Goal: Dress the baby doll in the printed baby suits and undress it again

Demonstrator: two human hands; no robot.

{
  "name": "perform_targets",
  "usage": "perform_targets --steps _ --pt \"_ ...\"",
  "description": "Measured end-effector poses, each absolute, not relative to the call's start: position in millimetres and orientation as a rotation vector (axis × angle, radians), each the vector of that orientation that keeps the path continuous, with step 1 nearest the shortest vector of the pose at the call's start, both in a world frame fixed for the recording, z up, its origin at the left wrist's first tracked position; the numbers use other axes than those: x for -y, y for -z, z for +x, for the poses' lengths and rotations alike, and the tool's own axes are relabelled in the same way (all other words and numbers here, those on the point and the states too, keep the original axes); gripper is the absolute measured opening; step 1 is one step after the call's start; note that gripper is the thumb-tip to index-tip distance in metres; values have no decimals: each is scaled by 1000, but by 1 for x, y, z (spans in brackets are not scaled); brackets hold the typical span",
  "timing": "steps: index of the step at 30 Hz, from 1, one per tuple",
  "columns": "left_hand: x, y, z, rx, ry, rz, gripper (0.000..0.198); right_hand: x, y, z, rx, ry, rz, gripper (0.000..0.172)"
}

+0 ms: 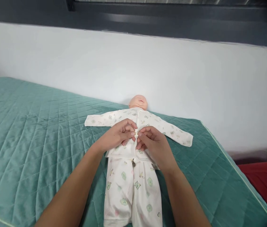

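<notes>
A baby doll (138, 101) lies on its back, dressed in a white printed baby shirt (124, 115) with both sleeves spread wide. Below the shirt's hem are matching white pants (119, 192) with green animal prints. My left hand (122, 134) pinches the shirt's front edge at the middle of the chest. Opposite it, my right hand (151, 140) pinches the other side of the same front opening. Between the fingertips shows a small yellowish button (136, 134). Whether it is fastened I cannot tell.
A green quilted cover (41, 135) lies under the doll. Behind the doll's head rises a white wall (133, 66), with a dark beam (147, 20) above. Red fabric (263, 179) shows past the cover's right edge.
</notes>
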State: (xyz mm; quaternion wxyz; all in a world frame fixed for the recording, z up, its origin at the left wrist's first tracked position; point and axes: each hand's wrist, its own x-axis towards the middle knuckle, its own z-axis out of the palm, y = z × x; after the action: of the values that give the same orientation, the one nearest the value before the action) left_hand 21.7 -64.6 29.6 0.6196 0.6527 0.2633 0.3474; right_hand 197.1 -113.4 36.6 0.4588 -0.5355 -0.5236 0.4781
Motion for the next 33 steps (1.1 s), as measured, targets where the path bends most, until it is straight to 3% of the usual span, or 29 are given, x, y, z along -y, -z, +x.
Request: perform_targets --steps 25,33 --pt "65 -32 20 -692 -768 1467 23 112 -34 196 1204 -1157 -1306 18" --pt "57 -20 21 -990 -1421 1607 15 109 -27 201 1060 -727 -1168 14"
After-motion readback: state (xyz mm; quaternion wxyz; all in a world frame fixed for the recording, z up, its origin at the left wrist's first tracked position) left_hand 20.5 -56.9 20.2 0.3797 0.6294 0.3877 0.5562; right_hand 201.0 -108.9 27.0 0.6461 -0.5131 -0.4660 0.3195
